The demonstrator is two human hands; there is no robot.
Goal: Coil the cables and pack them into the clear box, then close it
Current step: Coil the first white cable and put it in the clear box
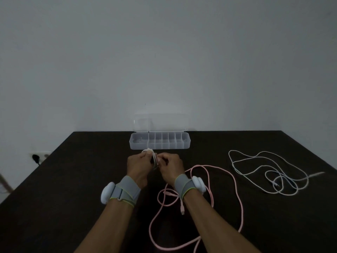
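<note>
The pink cable (pixel 200 194) lies loose, nearest. Behind it, the left hand (pixel 139 166) and right hand (pixel 170 167) both pinch a small white coil (pixel 152 156). It may spring open if fingers slip. The clear box (pixel 160 143), far, looks empty, lid up. Another white cable (pixel 269 172) waits right.

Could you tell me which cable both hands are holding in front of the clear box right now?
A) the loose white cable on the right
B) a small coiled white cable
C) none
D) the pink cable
B: the left hand and right hand both grip the small coiled white cable; the pink cable lies loose on the table.
</note>
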